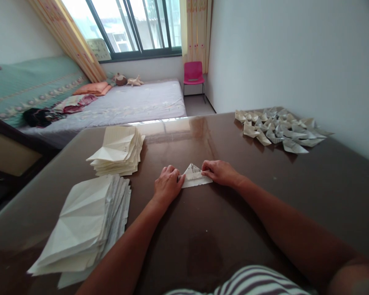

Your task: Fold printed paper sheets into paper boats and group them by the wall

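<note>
A small folded paper [193, 176] with a triangular peak and a flat strip along its lower edge lies on the brown table [178, 254]. My left hand [168, 183] pinches its left end, thumb on the strip. At the right end, my right hand [223, 172] grips the paper between thumb and curled fingers. Printed marks show on the peak.
Two stacks of creased sheets, one cream [117, 149] and one whiter [80, 221], are on the table's left side. Many folded paper boats [276, 127] sit at the back right by the wall. Beyond the table are a bed [147, 98] and a pink chair [193, 73].
</note>
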Action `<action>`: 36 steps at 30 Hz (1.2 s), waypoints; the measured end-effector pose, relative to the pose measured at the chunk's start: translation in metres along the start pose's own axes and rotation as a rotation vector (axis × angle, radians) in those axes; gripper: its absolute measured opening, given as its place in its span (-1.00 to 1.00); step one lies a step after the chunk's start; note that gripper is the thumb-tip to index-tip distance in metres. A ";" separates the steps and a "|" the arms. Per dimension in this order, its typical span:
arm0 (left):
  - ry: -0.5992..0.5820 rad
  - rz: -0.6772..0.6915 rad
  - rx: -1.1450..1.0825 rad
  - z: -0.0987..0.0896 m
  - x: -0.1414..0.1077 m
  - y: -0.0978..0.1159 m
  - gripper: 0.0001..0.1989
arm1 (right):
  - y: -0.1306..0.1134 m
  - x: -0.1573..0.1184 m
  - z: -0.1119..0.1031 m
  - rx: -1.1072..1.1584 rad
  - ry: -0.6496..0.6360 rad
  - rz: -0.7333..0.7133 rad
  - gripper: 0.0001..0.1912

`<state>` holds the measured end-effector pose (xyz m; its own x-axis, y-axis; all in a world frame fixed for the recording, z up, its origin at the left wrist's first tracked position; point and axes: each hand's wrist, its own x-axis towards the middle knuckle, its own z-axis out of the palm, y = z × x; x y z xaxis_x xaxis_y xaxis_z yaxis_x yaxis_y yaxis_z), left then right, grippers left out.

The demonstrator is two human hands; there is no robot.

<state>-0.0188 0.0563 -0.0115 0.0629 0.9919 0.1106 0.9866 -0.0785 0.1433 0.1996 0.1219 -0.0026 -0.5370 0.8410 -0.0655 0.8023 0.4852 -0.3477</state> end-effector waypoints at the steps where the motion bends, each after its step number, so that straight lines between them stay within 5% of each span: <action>1: -0.001 -0.003 0.023 0.000 0.000 0.001 -0.66 | -0.001 0.000 0.000 -0.015 0.002 0.005 -0.81; 8: 0.074 0.034 0.148 0.004 -0.001 0.004 -0.74 | -0.003 0.000 0.001 -0.076 0.008 -0.001 -0.82; 12: 0.196 0.335 0.125 0.004 -0.007 0.009 -0.68 | -0.003 0.001 0.001 -0.091 -0.002 0.002 -0.81; 16: 0.129 0.523 0.048 0.004 -0.016 0.019 -0.67 | -0.004 0.001 0.001 -0.097 -0.010 0.019 -0.78; 27: -0.017 0.427 0.015 0.002 -0.022 0.018 -0.61 | -0.006 -0.002 -0.001 -0.068 0.033 0.030 -0.81; 31: -0.019 0.417 0.020 0.002 -0.022 0.020 -0.63 | -0.021 -0.011 -0.003 -0.171 0.186 -0.135 -0.76; 36: -0.025 0.415 -0.002 0.001 -0.023 0.021 -0.63 | -0.031 -0.014 0.005 -0.165 0.082 -0.241 -0.71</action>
<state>0.0005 0.0323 -0.0115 0.4592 0.8780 0.1353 0.8762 -0.4727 0.0936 0.1804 0.0939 0.0047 -0.6996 0.7102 0.0788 0.6894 0.6998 -0.1870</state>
